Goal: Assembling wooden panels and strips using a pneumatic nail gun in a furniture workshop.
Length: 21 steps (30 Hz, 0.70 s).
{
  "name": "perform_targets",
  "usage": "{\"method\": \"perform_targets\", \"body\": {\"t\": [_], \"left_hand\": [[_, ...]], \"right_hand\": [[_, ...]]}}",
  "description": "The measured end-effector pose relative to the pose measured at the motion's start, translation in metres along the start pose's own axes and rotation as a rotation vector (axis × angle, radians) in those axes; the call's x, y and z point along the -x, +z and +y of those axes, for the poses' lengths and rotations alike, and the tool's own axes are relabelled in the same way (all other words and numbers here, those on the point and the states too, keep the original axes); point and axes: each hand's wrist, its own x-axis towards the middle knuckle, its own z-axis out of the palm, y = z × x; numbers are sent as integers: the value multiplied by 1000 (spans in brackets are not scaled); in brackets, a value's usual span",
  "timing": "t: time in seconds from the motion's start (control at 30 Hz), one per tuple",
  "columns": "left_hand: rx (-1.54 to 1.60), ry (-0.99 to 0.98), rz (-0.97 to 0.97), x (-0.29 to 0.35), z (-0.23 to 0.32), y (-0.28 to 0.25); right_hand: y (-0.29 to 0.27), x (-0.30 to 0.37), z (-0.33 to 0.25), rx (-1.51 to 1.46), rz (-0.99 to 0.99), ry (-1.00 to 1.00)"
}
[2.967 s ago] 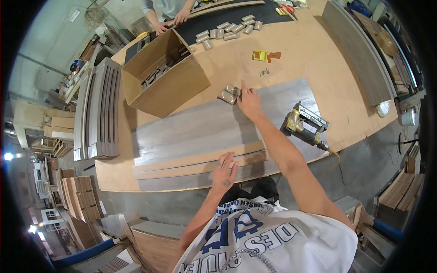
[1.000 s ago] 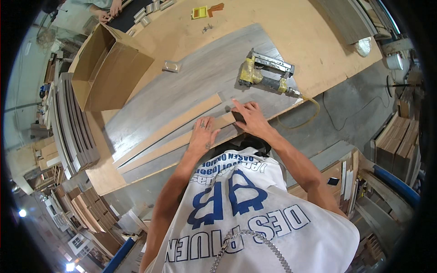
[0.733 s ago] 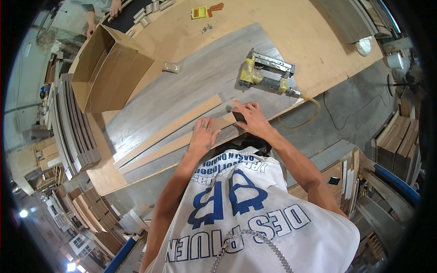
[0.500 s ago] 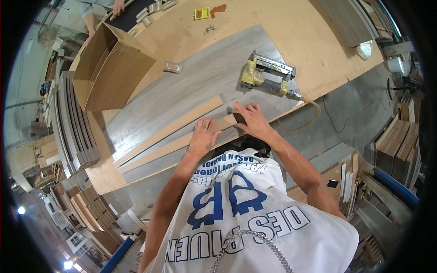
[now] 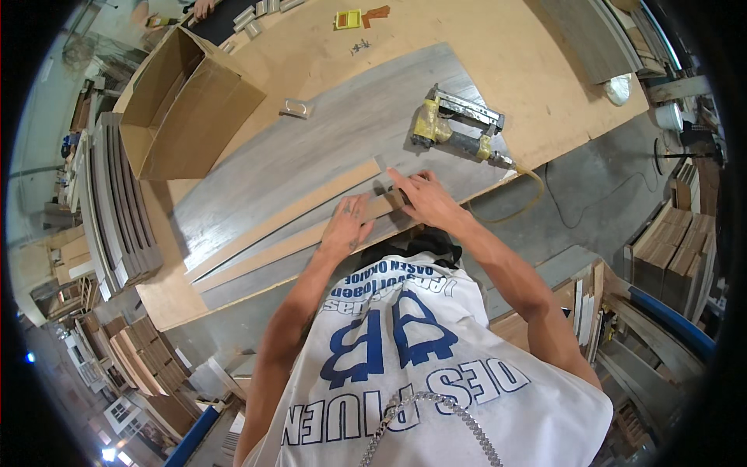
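A long light-brown strip [image 5: 299, 236] lies along the near edge of a grey wood-grain board [image 5: 311, 140]. Across it rests my left hand [image 5: 347, 224], fingers stretched out and lying flat. At the strip's right end my right hand [image 5: 428, 202] has its fingers bent round a small dark piece [image 5: 399, 198], mostly hidden by the hand. A second strip [image 5: 311, 200] lies just beyond, meeting the first at a narrow angle on the left. Farther off on the board sits a yellow-and-grey nail gun [image 5: 459, 124], untouched.
An open cardboard box [image 5: 198, 109] stands at the left of the workbench [image 5: 568, 86]. A small metal-looking plate [image 5: 296, 108], loose fasteners [image 5: 359, 48] and a yellow case [image 5: 348, 19] lie farther back. A hose [image 5: 537, 191] hangs over the edge. Another person's hand [image 5: 204, 8] shows at the far left.
My right hand has shifted slightly left along the strip with the dark piece. My left hand stays on the strip. The whole view has turned a little.
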Motion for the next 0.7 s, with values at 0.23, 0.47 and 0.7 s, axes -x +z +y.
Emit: {"method": "perform_targets", "body": {"t": [0.23, 0.47, 0.7], "left_hand": [[24, 17, 27, 2, 1, 0], [85, 3, 83, 4, 1, 3], [108, 46, 148, -16, 27, -6]], "right_hand": [[-1, -3, 1, -60, -11, -19], [-1, -6, 3, -69, -64, -12], [-2, -5, 3, -80, -86, 1]]}}
